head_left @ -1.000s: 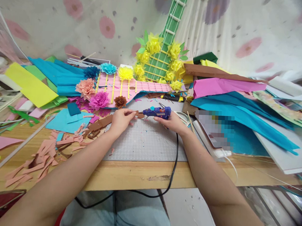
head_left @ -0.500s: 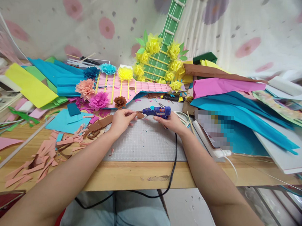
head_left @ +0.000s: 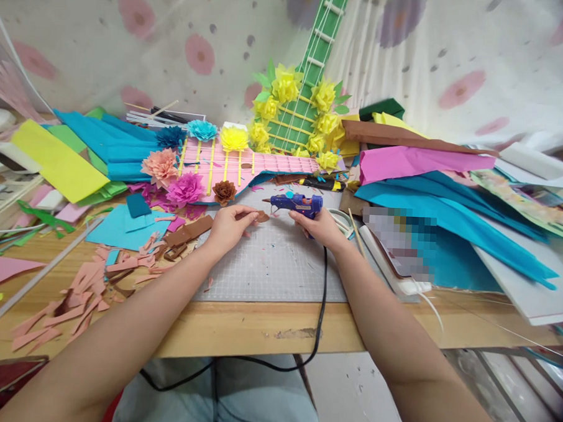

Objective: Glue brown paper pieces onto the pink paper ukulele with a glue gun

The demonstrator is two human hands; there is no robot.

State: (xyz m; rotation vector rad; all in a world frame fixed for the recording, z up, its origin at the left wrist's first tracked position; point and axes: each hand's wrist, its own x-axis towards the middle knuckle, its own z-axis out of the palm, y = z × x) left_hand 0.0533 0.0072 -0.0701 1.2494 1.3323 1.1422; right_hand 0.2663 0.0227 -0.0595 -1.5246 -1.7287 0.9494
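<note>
Between the thumb and fingers of my left hand (head_left: pixel 233 226) is a small brown paper petal (head_left: pixel 262 216), its free end pointing right. My right hand (head_left: pixel 319 227) grips a blue glue gun (head_left: pixel 298 203), whose nozzle points left, a little above the petal and apart from it. A black cord (head_left: pixel 323 294) runs down from the gun over the table edge. Both hands are above a grey cutting mat (head_left: pixel 269 276). Behind them lies a pink paper guitar (head_left: pixel 260 162) with paper flowers on it, among them a brown flower (head_left: pixel 224 193).
Peach paper scraps (head_left: pixel 75 289) and brown paper strips (head_left: pixel 187 232) lie left of the mat. A green guitar (head_left: pixel 310 81) with yellow flowers leans at the back. Blue crepe paper (head_left: pixel 450 200) is piled on the right. A yellow-black cutter (head_left: pixel 322 183) lies behind the glue gun.
The glue gun has risen slightly and moved right, its nozzle away from the brown petal. My left hand, still pinching the petal, has shifted slightly right.
</note>
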